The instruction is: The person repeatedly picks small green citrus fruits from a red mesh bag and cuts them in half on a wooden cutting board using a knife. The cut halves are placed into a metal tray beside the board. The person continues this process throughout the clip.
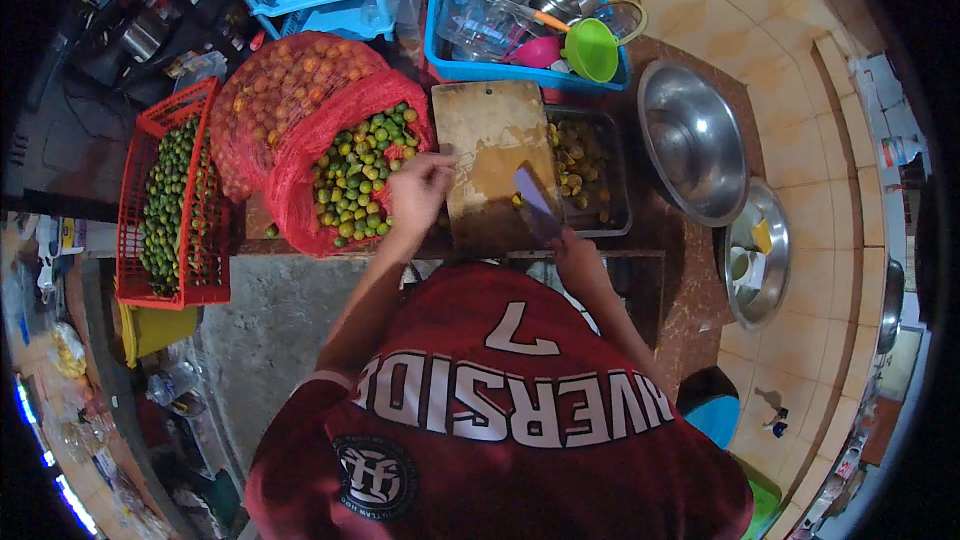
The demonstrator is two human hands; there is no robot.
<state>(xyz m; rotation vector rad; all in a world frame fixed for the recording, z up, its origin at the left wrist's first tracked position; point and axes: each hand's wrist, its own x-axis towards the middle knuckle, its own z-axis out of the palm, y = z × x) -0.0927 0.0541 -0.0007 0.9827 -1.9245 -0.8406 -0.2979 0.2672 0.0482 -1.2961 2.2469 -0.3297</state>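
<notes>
My right hand (580,264) grips a kitchen knife (535,199), its blade over the lower right part of a worn wooden cutting board (491,127). A small piece of citrus (517,199) lies beside the blade. Blurred, my left hand (424,184) hovers between the board's left edge and an opened red mesh sack (289,187) of small green and yellow citrus fruits (352,191); its fingers are bent, and whether they hold a fruit cannot be seen. A rectangular metal tray (624,165) with cut citrus pieces sits against the board's right side, partly under it.
A red plastic crate (210,262) of green citrus stands left. Behind the open sack is a full mesh sack (300,82). A blue basin (442,64) of kitchenware sits behind the board. To the right are a large steel bowl (694,142) and a smaller metal bowl (780,270) holding several items.
</notes>
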